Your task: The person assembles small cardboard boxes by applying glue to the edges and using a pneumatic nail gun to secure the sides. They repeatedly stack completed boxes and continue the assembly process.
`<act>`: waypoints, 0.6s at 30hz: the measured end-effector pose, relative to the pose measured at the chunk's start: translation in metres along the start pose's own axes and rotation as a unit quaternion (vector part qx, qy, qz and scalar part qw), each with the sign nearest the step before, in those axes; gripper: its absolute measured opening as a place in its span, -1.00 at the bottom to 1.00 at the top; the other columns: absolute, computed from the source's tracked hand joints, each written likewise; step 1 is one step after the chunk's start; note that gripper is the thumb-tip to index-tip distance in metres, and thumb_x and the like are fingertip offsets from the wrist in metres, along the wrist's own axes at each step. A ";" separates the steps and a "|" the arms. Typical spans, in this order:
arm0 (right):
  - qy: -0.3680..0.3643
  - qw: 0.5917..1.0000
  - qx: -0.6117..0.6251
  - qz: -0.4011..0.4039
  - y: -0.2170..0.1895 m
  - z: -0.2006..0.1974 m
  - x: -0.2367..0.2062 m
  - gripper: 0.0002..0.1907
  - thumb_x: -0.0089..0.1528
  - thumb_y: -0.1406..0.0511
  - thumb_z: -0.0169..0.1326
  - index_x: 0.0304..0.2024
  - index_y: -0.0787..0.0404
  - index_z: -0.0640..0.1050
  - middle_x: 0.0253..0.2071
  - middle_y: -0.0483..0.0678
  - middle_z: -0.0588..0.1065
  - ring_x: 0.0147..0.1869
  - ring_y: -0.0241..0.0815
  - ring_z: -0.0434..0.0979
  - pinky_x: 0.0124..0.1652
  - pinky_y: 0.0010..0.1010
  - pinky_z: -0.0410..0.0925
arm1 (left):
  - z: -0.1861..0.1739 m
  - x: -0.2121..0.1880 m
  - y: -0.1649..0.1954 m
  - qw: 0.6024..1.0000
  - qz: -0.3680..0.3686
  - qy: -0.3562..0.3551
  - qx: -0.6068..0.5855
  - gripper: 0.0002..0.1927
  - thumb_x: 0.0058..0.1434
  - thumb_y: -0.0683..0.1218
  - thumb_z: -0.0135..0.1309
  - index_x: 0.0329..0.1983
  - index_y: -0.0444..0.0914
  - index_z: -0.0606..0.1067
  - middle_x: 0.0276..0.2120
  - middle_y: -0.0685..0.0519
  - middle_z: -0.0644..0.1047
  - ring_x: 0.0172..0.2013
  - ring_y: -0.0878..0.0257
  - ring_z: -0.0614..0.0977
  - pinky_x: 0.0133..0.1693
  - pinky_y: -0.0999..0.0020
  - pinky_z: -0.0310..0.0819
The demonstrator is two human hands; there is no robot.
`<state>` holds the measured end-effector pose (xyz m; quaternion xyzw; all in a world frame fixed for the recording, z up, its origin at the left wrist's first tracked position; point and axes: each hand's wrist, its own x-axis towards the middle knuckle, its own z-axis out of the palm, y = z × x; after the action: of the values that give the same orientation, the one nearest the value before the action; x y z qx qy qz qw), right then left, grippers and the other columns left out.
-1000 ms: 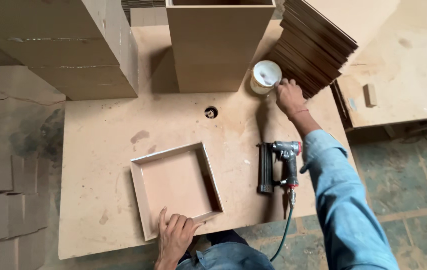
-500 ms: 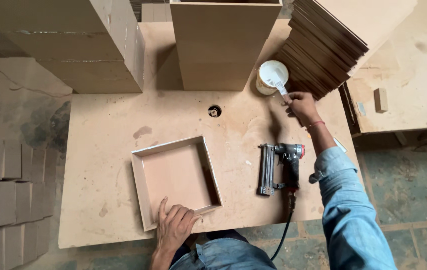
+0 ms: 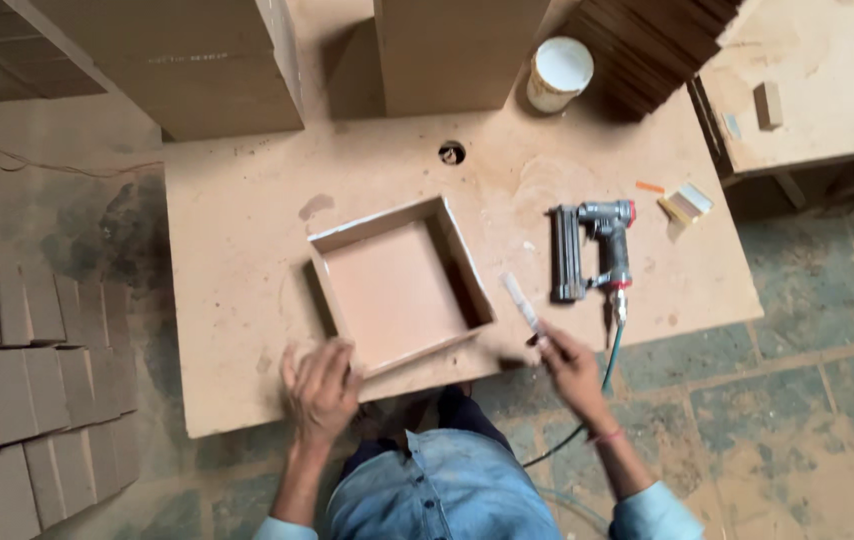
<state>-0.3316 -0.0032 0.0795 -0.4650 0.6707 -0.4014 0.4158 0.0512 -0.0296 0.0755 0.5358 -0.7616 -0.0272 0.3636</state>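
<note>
Looking down from my head camera, I see a wide brown tabletop (image 3: 247,230) of bare fibreboard, dusty and stained, with a small round hole (image 3: 452,153) bored through it near the far side. My left hand (image 3: 320,387) lies flat with the fingers spread at the near corner of a shallow square box (image 3: 399,285), which sits open side up in the middle of the tabletop, close to the near edge. My right hand (image 3: 569,362) is closed around the lower end of a thin pale stick (image 3: 522,302), whose tip points up toward the box's right wall without touching it as far as I can tell. Just right of the stick a nail gun (image 3: 592,250) lies on its side, its green hose (image 3: 607,370) dropping off the near edge. A white tub (image 3: 559,74) stands at the far side beside a stack of dark boards (image 3: 647,50), and tall board boxes (image 3: 197,60) rise behind. A second worktable (image 3: 827,100) stands to the right. The floor (image 3: 797,400) is worn grey-green tile under sawdust, with rows of cut panels (image 3: 27,390) laid out on the left
</note>
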 end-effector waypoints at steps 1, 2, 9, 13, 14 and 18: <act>0.019 0.999 -0.034 -0.030 0.009 0.013 -0.018 -0.63 0.31 0.33 0.09 0.18 0.19 0.56 -0.33 -0.16 0.54 -0.35 -0.35 0.38 -0.31 -0.54 0.33 | -0.009 -0.004 -0.010 1.000 -0.012 -0.001 -0.005 -0.67 0.20 -0.02 0.18 0.00 -0.23 0.60 -0.05 -0.03 0.61 -0.03 0.07 0.62 0.33 -0.20 0.11; 0.039 0.995 -0.067 -0.059 0.016 0.026 -0.035 -0.63 0.31 0.34 0.12 0.19 0.17 0.58 -0.36 -0.11 0.50 -0.35 -0.30 0.38 -0.30 -0.52 0.32 | -0.017 -0.008 -0.018 1.000 -0.023 -0.002 -0.010 -0.68 0.21 -0.05 0.16 0.01 -0.24 0.60 -0.04 -0.03 0.60 -0.02 0.06 0.62 0.35 -0.17 0.12; 0.108 0.919 -0.299 -0.235 0.025 0.090 -0.107 -0.36 0.03 0.54 0.04 0.18 0.11 0.57 -0.18 0.09 0.53 -0.12 0.04 0.53 -0.14 -0.24 0.42 | -0.042 -0.029 -0.044 0.999 0.002 -0.028 -0.035 -0.75 0.25 -0.05 0.19 -0.05 -0.22 0.60 -0.06 0.01 0.61 -0.05 0.10 0.62 0.33 -0.15 0.11; 0.132 0.909 -0.298 -0.262 0.008 0.093 -0.104 -0.33 0.00 0.55 0.02 0.17 0.10 0.57 -0.12 0.06 0.54 -0.05 0.08 0.52 -0.08 -0.19 0.41 | -0.043 -0.024 -0.062 0.997 0.031 -0.061 -0.036 -0.74 0.26 -0.12 0.15 0.01 -0.21 0.60 0.00 0.00 0.61 0.03 0.10 0.62 0.34 -0.14 0.13; 0.156 0.918 -0.285 -0.225 0.003 0.092 -0.097 -0.37 0.07 0.54 0.05 0.20 0.11 0.56 -0.13 0.06 0.53 -0.06 0.08 0.52 -0.07 -0.19 0.41 | -0.045 -0.022 -0.066 0.996 0.038 -0.070 -0.031 -0.73 0.27 -0.15 0.13 0.04 -0.20 0.59 0.03 0.00 0.61 0.06 0.11 0.63 0.35 -0.13 0.14; 0.124 0.898 -0.312 -0.285 -0.013 0.123 -0.115 -0.28 -0.10 0.53 0.04 0.16 0.13 0.56 -0.14 0.06 0.53 -0.07 0.12 0.52 -0.12 -0.16 0.41 | -0.040 0.028 -0.084 0.983 0.111 -0.140 -0.041 -0.40 0.14 -0.09 0.21 0.29 -0.29 0.47 0.32 -0.15 0.45 0.29 -0.02 0.42 0.25 -0.06 0.14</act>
<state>-0.1878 0.0854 0.0720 -0.6886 0.6461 -0.3278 0.0303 0.1372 -0.0751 0.0834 0.4235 -0.8578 -0.0924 0.2761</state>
